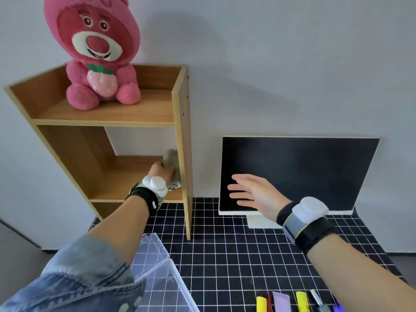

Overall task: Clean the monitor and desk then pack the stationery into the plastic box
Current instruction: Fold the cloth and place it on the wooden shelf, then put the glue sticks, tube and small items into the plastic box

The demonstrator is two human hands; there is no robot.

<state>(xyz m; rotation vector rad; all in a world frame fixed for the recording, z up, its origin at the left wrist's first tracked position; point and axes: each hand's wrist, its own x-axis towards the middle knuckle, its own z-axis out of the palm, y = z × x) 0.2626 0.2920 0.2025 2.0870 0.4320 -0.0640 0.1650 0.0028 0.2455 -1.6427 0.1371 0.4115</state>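
A home study corner is suggested: a monitor (297, 174) is set on a grid-covered desk (236, 255), and a plush bear (99, 52) is seated on a wooden shelf (108, 113).

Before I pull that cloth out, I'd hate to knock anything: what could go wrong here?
The cloth sits tight against the shelf's side panel, so the left hand could bump it and rock the plush bear. The left forearm crosses above the open plastic box; drawing back low could catch its lid.

pink plush bear (96, 57) atop wooden shelf unit (180, 136), grey wall (292, 64)
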